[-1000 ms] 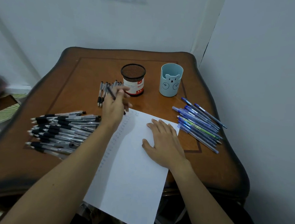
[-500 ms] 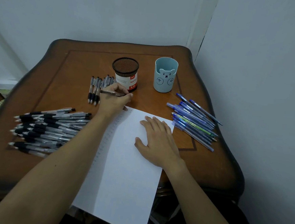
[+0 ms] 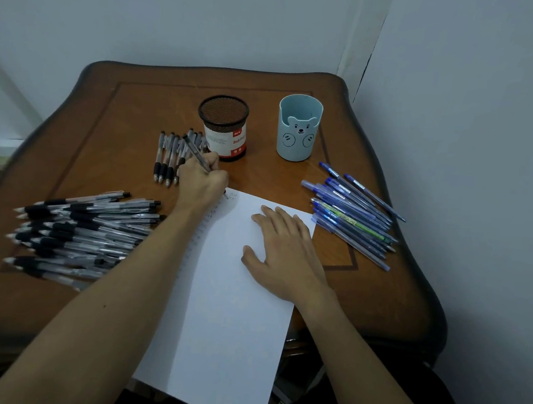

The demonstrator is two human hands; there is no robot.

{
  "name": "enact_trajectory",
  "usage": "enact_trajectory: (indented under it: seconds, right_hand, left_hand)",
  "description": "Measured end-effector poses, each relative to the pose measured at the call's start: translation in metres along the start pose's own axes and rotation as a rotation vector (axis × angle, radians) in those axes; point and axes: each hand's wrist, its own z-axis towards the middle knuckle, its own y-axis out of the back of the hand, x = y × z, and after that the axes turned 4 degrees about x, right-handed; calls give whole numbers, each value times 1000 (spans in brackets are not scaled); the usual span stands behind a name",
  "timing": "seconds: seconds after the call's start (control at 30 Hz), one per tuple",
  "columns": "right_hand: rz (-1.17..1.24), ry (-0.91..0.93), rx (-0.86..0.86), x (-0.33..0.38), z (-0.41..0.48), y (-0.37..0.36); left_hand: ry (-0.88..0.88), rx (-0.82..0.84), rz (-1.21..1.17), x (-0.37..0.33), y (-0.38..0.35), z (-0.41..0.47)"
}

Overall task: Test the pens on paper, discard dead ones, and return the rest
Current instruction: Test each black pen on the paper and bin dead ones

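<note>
L hand [image 3: 201, 182] curled round a clear-barrel black pen [image 3: 195, 151], tip at far-left corner of the white paper sheet [image 3: 228, 310]. R hand [image 3: 281, 257] lies flat on sheet, fingers straight. Left of sheet: heap of black-grip pens [image 3: 81, 228]. Right: blue pens [image 3: 353, 215]. Beyond: short pen row [image 3: 166, 159], black mesh cup [image 3: 223, 128], smooth blue bear cup [image 3: 299, 131]. All on a glossy wood table [image 3: 105, 125].

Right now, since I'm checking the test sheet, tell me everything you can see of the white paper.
The white paper is a single plain sheet, lying flat and skewed on the wooden table, its near end hanging past the table's edge. Faint scribbles run in a column down its left side. The right hand rests flat on its upper part; the left hand grips a pen whose tip is at its top left corner.
</note>
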Motion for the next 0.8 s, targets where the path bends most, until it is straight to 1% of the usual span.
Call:
enact_trajectory:
  seconds: [0.23, 0.6, 0.8]
  right_hand:
    - [4, -9, 6, 0, 0, 0]
    - [1, -11, 0, 1, 0, -1]
    - [1, -8, -11, 0, 1, -2]
  left_hand:
    - [-46, 25, 93, 0, -2, -2]
    - [-69, 23, 70, 1, -2, -1]
    - [-84, 28, 99, 4, -3, 1]
